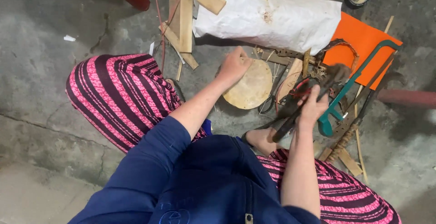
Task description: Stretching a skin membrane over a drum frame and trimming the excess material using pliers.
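The right hand (312,108) has its fingers (316,92) curled shut around a long dark tool (290,120) with black handles and a red patch near its head, blurred with motion; the tool slants from just under the fingers down toward the bare foot (261,138). The left hand (234,65) lies with fingers together and bent over the upper edge of a round wooden disc (251,85), pale tan, smooth and faintly mottled, flat on the concrete floor (41,69).

Just beyond the right fingers lies a hacksaw (349,87) with a teal metal frame and grip, on a bright orange sheet (363,35), amid thin bamboo strips (360,149) and splinters. Between the two hands rests a pair of dark scissors (271,102). Past the left fingers sits a crumpled white sack (268,17), soft and creased, with a small square wooden block (211,1) on its corner. To that hand's outer side lie flat wooden offcuts (181,24), rough-edged. The floor is grey, cracked and gritty. The legs wear pink and dark striped trousers (118,94); the sleeve (150,160) is plain dark blue.
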